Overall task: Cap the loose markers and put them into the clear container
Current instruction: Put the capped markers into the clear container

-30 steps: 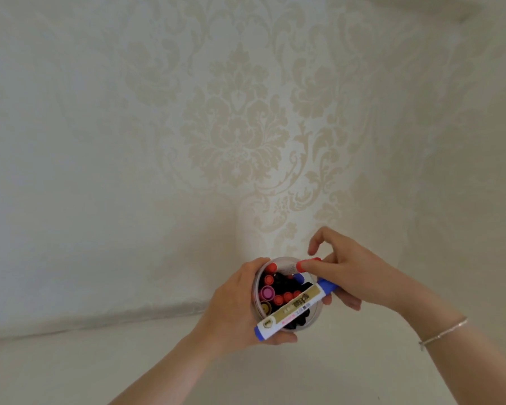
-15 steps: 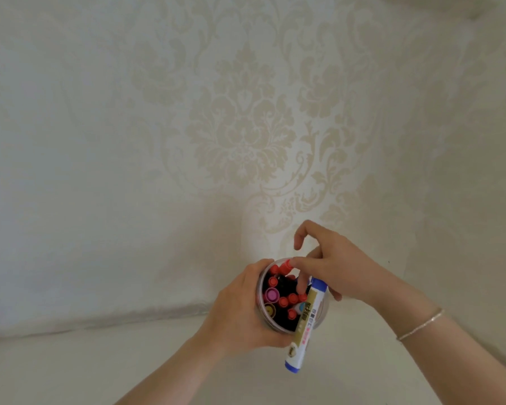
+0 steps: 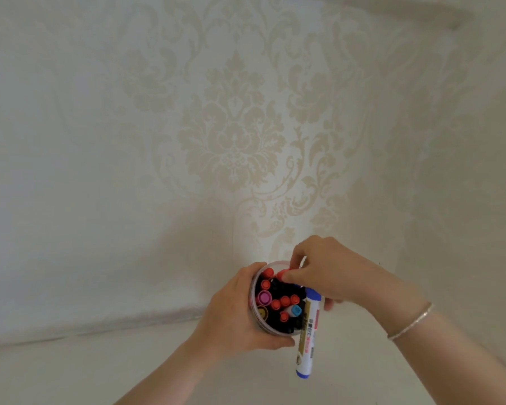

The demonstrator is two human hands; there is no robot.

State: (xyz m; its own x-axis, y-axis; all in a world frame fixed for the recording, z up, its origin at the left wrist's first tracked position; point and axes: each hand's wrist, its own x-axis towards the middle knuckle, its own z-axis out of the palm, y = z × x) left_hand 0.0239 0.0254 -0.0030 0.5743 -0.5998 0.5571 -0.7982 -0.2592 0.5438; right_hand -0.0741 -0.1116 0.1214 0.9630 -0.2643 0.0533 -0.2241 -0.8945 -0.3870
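Gripping the crowded clear container (image 3: 253, 290) at lower centre, the left hand (image 3: 234, 314) steadies it while the right hand (image 3: 327, 276), fingers curled around a blue-capped marker (image 3: 306, 337) and pinching a red-capped marker (image 3: 282, 274), risks dropping the dangling one.

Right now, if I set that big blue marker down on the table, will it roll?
Probably: the blue marker looks round and smooth, with no clip visible. It seems stiff and light, held by the right hand alone. The table looks flat.
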